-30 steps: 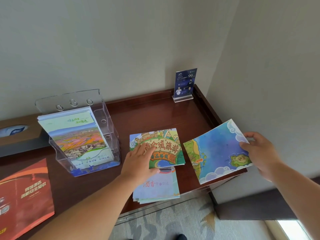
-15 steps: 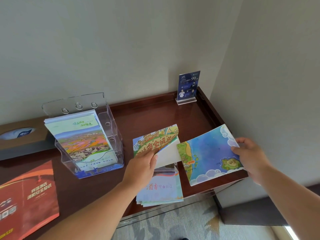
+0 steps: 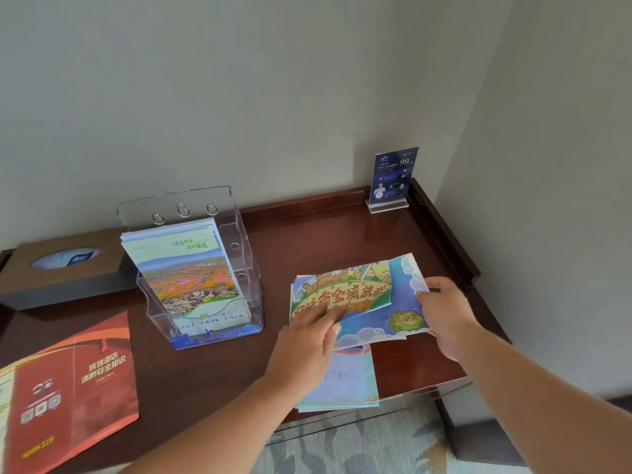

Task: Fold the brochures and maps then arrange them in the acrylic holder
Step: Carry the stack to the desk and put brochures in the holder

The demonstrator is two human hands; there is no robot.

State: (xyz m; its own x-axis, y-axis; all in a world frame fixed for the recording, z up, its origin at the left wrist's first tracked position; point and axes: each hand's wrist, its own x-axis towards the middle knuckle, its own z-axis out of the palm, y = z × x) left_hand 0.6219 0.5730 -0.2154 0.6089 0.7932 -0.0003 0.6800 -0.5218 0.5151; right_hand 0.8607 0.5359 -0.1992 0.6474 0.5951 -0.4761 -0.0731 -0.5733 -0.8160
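The map (image 3: 400,302) is half folded above the right part of the surface (image 3: 342,234), its yellow title panel turned over the blue sea. The left hand (image 3: 307,340) rests nearly straight fingers on this panel. The right hand (image 3: 444,313) pinches the map's edge at three o'clock, thumb on top. A stack of brochures (image 3: 345,381) lies under the map toward six o'clock. The acrylic holder (image 3: 239,254), at ten o'clock from the map, holds upright brochures (image 3: 191,278).
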